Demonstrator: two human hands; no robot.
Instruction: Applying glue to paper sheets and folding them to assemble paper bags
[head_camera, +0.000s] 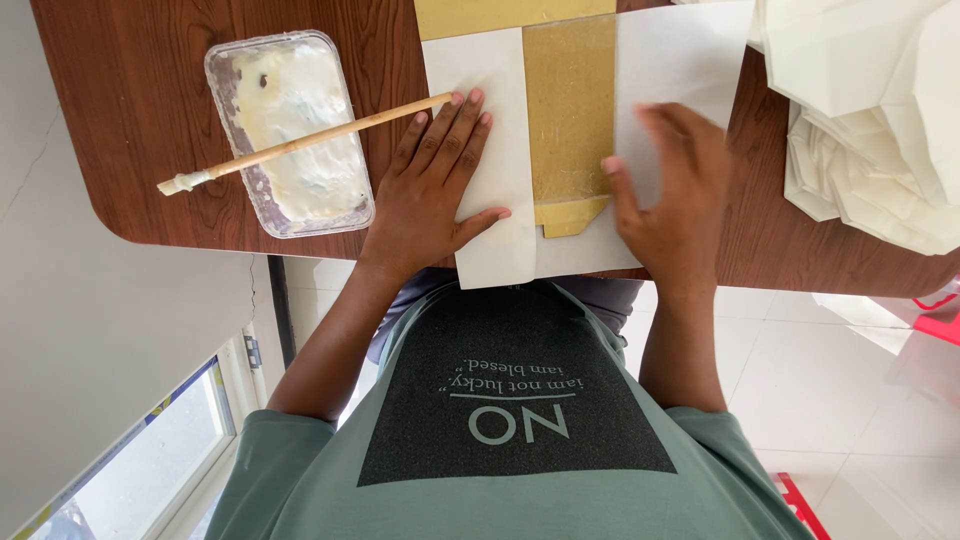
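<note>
My left hand (430, 190) lies flat, fingers together, on the left flap of a white paper sheet (495, 100) on a brown wooden table (140, 120). My right hand (670, 195), blurred by motion, presses on the sheet's right flap (680, 60). Between the flaps shows a strip of tan cardboard (570, 110), with a folded corner at its near end. A wooden brush (300, 145) rests across a clear plastic tub of white paste (290, 120), its handle tip touching my left fingertips.
A pile of folded white paper pieces (870, 110) sits on the table's right side. The near table edge runs just under my wrists. Below are a white tiled floor (850, 400), a red object (940, 320) and a window (150, 460).
</note>
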